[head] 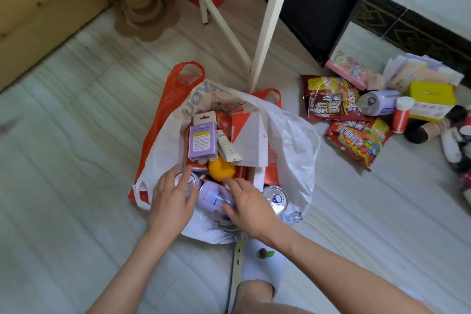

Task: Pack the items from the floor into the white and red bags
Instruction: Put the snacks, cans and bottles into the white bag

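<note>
I logged: white bag (293, 135) nested in red bag (163, 109), packed; unpacked heap with noodle packet (331, 99) on the floor well to my right, nearer my right hand (248, 202), which gripped a lying can (212, 195); left hand (172, 201) cupped another can (184, 180).

On the floor we see the white bag (290, 135) standing open on top of the red bag (163, 115), whose handles stick out behind it. Inside the white bag lie a purple box (202, 139), a white tube (225, 145), a white and red carton (248, 135), a yellow fruit (221, 170) and cans (275, 198). To the right, still on the floor, lie two red noodle packets (331, 99), one can (374, 103), a yellow box (432, 94) and a pink box (349, 69).
</note>
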